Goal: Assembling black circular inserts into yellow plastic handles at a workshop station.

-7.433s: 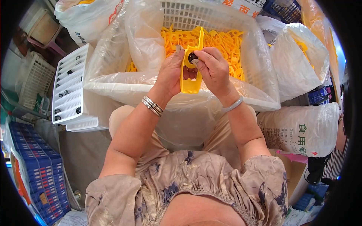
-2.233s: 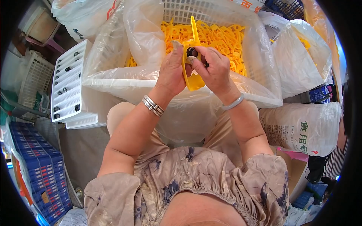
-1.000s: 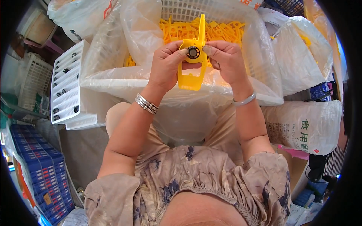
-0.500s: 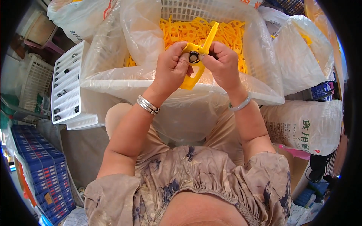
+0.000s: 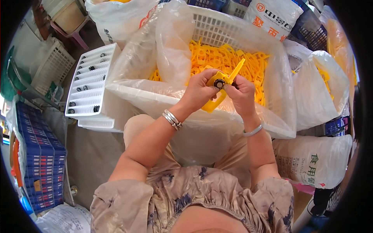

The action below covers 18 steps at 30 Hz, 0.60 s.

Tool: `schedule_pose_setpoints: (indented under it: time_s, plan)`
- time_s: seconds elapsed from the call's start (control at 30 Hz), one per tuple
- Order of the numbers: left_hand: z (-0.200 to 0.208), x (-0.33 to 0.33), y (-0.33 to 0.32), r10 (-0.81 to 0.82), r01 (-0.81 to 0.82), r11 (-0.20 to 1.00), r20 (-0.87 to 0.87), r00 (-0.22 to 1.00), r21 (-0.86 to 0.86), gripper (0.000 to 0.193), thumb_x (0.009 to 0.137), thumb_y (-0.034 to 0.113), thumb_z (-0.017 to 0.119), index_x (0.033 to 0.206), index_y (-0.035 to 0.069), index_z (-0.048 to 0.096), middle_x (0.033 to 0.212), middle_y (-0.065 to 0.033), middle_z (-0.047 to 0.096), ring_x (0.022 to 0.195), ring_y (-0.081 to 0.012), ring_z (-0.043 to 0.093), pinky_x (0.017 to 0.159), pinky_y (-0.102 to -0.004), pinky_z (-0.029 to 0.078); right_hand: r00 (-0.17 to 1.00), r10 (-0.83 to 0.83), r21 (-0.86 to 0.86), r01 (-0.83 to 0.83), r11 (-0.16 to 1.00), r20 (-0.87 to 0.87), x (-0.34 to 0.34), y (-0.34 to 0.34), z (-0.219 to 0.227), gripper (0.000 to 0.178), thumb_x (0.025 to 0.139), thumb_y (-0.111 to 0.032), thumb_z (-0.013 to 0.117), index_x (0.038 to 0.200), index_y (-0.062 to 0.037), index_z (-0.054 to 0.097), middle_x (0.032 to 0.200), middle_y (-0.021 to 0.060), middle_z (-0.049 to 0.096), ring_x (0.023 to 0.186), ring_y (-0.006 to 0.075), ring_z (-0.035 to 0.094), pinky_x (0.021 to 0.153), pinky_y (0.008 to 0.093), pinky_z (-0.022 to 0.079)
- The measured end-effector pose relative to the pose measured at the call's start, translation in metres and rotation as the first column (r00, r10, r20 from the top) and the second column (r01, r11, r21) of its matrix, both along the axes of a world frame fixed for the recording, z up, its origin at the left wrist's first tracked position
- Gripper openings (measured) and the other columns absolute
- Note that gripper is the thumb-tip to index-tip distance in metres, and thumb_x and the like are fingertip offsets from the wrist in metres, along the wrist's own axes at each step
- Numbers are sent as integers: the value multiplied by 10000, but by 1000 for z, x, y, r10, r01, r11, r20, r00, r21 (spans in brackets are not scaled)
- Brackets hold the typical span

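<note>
I am holding one yellow plastic part [image 5: 223, 76] with two hands.
My left hand [image 5: 199, 88] is pinching its left side, beside the black round piece [image 5: 219, 83]; my right hand [image 5: 243, 95] is pinching the right side, near the long arm. The part is hanging tilted above the front edge of the crate [image 5: 218, 32], where many yellow pieces [image 5: 217, 57] are lying inside.

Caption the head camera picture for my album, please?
Left grip and right grip hold a yellow plastic frame with a black ring near a crate of yellow parts.
</note>
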State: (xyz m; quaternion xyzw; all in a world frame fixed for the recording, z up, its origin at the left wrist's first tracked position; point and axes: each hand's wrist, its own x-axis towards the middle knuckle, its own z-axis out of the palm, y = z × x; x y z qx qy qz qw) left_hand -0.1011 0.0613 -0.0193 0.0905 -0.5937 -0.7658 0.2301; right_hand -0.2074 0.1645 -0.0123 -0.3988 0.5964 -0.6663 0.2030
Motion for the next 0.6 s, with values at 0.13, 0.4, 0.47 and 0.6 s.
schedule_pose_setpoints:
  time_s: [0.13, 0.4, 0.47, 0.6]
  plan:
    - [1, 1, -4, 75, -77, 996, -29, 997, -41, 328, 711, -91, 493, 1015, 7, 567, 782, -10, 579, 579, -53, 517, 511, -186, 435, 939, -62, 87, 97, 992, -337, -2, -4, 0, 134, 729, 18, 512, 837, 21, 590, 689, -38, 519, 593, 23, 433, 513, 186, 357]
    - [8, 11, -14, -133, 133, 990, 2, 991, -54, 438, 745, -44, 540, 1176, 29, 510, 823, -20, 600, 604, -75, 568, 556, -201, 477, 994, 67, 154, -80, 985, 87, 4, 11, 12, 143, 727, 27, 519, 852, 10, 587, 656, -26, 516, 563, 37, 453, 494, 172, 352]
    - [12, 16, -24, -179, 184, 977, 49, 983, -108, 490, 798, 22, 554, 1267, 47, 414, 927, -33, 599, 726, -96, 587, 651, -240, 491, 993, 72, 123, -83, 989, 93, 4, 6, 17, 155, 726, 33, 525, 866, 10, 588, 672, -19, 526, 570, 52, 474, 502, 180, 372]
    - [16, 31, -54, 349, -309, 936, -357, 867, 166, 422, 810, 56, 543, 1218, 47, 437, 980, -54, 574, 842, -149, 562, 744, -303, 471, 588, -402, -362, 191, 912, -702, 17, -28, 81, 159, 755, 12, 568, 907, 3, 611, 799, 4, 600, 630, 47, 483, 555, 196, 406]
